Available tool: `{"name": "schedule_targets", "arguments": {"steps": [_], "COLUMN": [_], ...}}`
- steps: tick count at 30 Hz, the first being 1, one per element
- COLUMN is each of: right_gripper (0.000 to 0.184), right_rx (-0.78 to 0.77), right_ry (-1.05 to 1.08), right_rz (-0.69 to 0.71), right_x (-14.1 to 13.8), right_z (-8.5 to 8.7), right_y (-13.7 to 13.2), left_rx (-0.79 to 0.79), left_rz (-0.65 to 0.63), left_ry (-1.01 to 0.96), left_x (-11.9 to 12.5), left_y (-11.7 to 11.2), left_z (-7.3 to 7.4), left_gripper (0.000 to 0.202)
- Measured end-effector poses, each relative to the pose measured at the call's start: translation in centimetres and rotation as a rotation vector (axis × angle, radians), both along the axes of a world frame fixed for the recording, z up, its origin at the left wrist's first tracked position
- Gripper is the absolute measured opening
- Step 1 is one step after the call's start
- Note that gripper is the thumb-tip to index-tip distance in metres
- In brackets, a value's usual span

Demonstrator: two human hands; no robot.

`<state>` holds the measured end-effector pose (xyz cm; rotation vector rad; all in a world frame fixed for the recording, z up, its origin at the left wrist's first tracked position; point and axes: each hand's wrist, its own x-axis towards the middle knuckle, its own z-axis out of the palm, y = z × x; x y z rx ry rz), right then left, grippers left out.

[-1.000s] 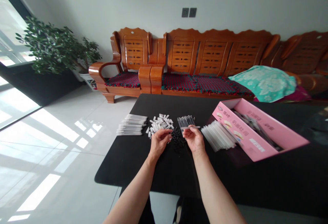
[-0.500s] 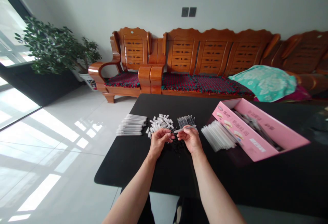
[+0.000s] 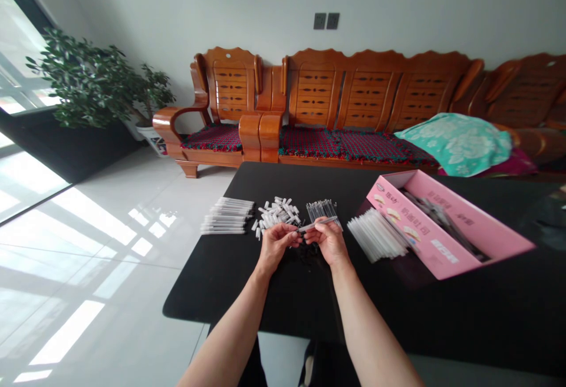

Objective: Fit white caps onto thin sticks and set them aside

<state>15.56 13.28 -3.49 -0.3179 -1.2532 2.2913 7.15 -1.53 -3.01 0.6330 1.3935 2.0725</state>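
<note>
My right hand (image 3: 329, 243) pinches a slim whitish pen barrel (image 3: 316, 224), which lies slanted across the fingers. At the barrel's left end, my left hand (image 3: 276, 244) has its thumb and fingers pressed together; whatever small part they hold is hidden. Behind my left hand is a heap of white pen caps (image 3: 278, 211). Thin dark ink refills (image 3: 322, 207) lie in a row beyond my right hand. Small black pieces (image 3: 308, 252) are scattered between and under the hands, partly covered.
Capped pens (image 3: 227, 216) lie in a row at the left of the black table (image 3: 212, 284). To the right are a stack of translucent white tubes (image 3: 375, 235) and a pink box (image 3: 460, 257) holding dark items. A wooden sofa (image 3: 354, 98) stands behind.
The gap between my left fingers and the barrel's left end has closed, and that end now meets the fingertips. Everything on the table stays where it was.
</note>
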Motion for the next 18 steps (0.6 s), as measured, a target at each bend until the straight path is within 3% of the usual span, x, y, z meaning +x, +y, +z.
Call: {"name": "schedule_targets", "arguments": {"steps": [18], "right_gripper": [0.016], "right_rx": [0.057], "right_ry": [-0.029], "right_rz": [-0.015], "right_x": [0.08], "right_z": [0.11], "right_y": [-0.22], "left_rx": [-0.101], "left_rz": [0.142], "left_ry": [0.148], "left_x": [0.0], "left_y": [0.24], "left_z": [-0.52], "left_gripper": [0.031]}}
